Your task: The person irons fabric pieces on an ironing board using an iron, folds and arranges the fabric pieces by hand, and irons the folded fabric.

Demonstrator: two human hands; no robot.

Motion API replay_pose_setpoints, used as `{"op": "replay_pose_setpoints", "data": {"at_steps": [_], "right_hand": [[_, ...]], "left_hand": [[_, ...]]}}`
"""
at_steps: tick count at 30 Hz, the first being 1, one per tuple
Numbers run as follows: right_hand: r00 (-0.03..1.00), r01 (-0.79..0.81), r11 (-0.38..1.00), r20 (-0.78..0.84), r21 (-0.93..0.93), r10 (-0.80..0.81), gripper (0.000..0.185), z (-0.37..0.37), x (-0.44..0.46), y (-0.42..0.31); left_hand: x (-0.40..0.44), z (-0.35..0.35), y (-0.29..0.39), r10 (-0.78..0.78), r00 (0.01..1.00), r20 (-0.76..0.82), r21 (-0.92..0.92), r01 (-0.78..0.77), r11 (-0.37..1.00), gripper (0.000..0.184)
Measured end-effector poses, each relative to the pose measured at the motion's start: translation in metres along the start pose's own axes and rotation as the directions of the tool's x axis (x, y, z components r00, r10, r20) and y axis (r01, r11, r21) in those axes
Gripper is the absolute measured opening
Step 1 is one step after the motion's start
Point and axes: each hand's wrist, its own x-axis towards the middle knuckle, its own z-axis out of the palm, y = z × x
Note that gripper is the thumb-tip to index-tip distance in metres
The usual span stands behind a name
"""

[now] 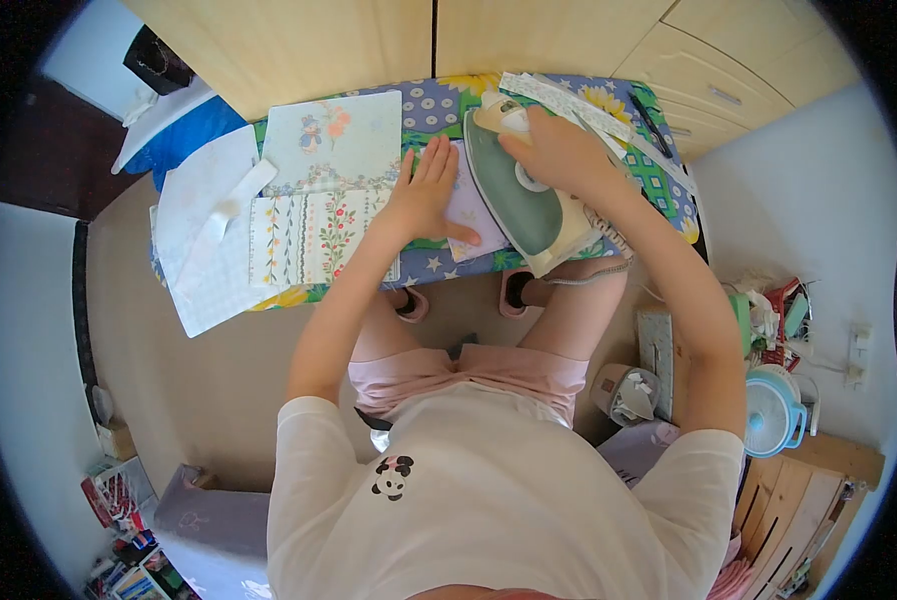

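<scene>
My right hand (559,150) is wrapped round the handle of a green and cream iron (514,190). The iron lies over the right part of a pale purple cloth (470,210) on the patterned board cover (439,265). My left hand (430,190) rests flat with its fingers spread, at the cloth's left edge, and holds nothing. Just left of it are a light blue printed fabric piece (364,140) and a floral striped piece (314,235). The iron hides part of the purple cloth.
White sheets (204,270) hang over the board's left end. Patterned strips (569,105) and a black pen-like object (651,122) lie at the back right. Cabinets (529,40) stand behind. A blue fan (772,412) and a waste bin (626,392) are at the right.
</scene>
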Motion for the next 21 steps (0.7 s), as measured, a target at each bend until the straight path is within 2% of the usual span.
{"op": "replay_pose_setpoints", "data": {"at_steps": [3, 6, 8, 12, 15, 18, 21], "right_hand": [[0.999, 0.034, 0.999, -0.026, -0.003, -0.034, 0.055, 0.002, 0.001, 0.002], [1.0, -0.005, 1.0, 0.015, 0.006, 0.005, 0.055, -0.004, -0.002, -0.003], [0.993, -0.061, 0.997, 0.1, 0.046, 0.056, 0.056, -0.01, -0.008, -0.005], [0.998, -0.004, 1.0, 0.07, 0.018, 0.003, 0.056, -0.003, -0.029, 0.006], [0.999, -0.002, 0.999, 0.036, 0.045, 0.0, 0.048, -0.006, -0.039, 0.005], [0.999, 0.015, 1.0, 0.03, 0.008, -0.015, 0.048, -0.003, -0.034, 0.009], [1.0, 0.023, 0.999, 0.021, -0.043, -0.022, 0.056, -0.003, -0.021, 0.012]], "left_hand": [[0.001, -0.002, 0.002, -0.019, 0.999, 0.046, 0.032, 0.018, 0.999, 0.13], [0.0, 0.0, -0.001, -0.008, 0.998, 0.068, 0.028, 0.006, 1.0, 0.131], [0.001, 0.001, -0.001, -0.016, 0.997, 0.078, 0.025, 0.014, 1.0, 0.132], [0.002, -0.003, 0.003, -0.038, 0.995, 0.097, 0.036, 0.035, 0.999, 0.132], [0.001, -0.003, 0.002, -0.034, 0.994, 0.104, 0.042, 0.03, 0.999, 0.132], [0.001, -0.001, 0.003, -0.021, 0.998, 0.063, 0.033, 0.019, 0.999, 0.131], [0.004, -0.003, 0.002, -0.037, 0.995, 0.096, 0.048, 0.033, 0.998, 0.132]]}}
